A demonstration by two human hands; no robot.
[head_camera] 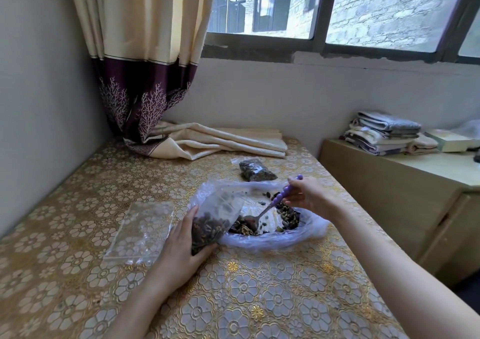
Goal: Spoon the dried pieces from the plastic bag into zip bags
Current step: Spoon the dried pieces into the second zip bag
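Note:
A thin plastic bag (pixel 306 231) lies spread open on the table, with dark dried pieces (pixel 288 215) heaped inside it. My left hand (pixel 181 245) grips a zip bag (pixel 215 219) partly filled with dark pieces, its mouth tilted toward the plastic bag. My right hand (pixel 306 195) holds the purple beaded handle of a metal spoon (pixel 270 207). The spoon's bowl rests among the pieces just in front of the zip bag's opening.
A stack of empty zip bags (pixel 141 231) lies left of my left hand. A filled zip bag (pixel 255 169) sits farther back. A folded curtain end (pixel 220 141) rests at the table's far side. A low cabinet (pixel 400 182) with folded towels stands on the right.

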